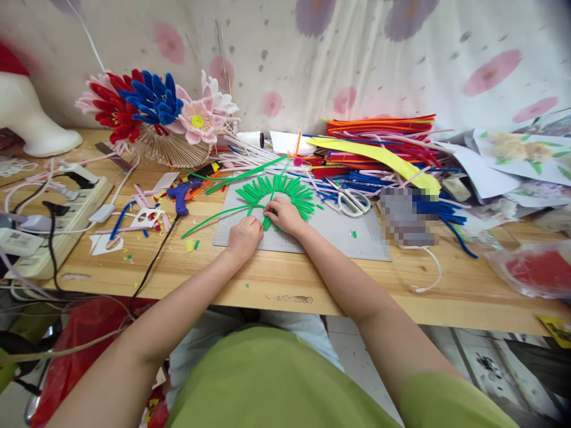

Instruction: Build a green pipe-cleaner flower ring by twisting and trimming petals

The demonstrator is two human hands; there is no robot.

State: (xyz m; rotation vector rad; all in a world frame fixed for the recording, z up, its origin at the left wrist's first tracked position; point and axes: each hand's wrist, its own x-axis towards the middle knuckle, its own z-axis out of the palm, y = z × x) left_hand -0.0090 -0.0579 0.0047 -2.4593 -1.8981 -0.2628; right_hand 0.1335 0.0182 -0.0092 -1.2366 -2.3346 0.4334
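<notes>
A fringed ring of looped green pipe cleaners (pixel 297 189) lies on a grey cutting mat (pixel 357 238) before me. My right hand (pixel 282 215) rests at the ring's near side, its fingers closed on the green pipe cleaner work. Just to the left, my left hand (pixel 246 236) has its fingers pinched together by the near end of the ring; what sits between them is too small to make out. One long green pipe cleaner (pixel 209 219) sticks out leftward from the ring.
White-handled scissors (pixel 352 202) lie at the mat's right. A blue glue gun (pixel 181 195) with a cord sits left among scraps. Behind are bundled pipe cleaners (pixel 379 128) and a flower bouquet (pixel 154 101). A power strip (pixel 66 232) stands far left.
</notes>
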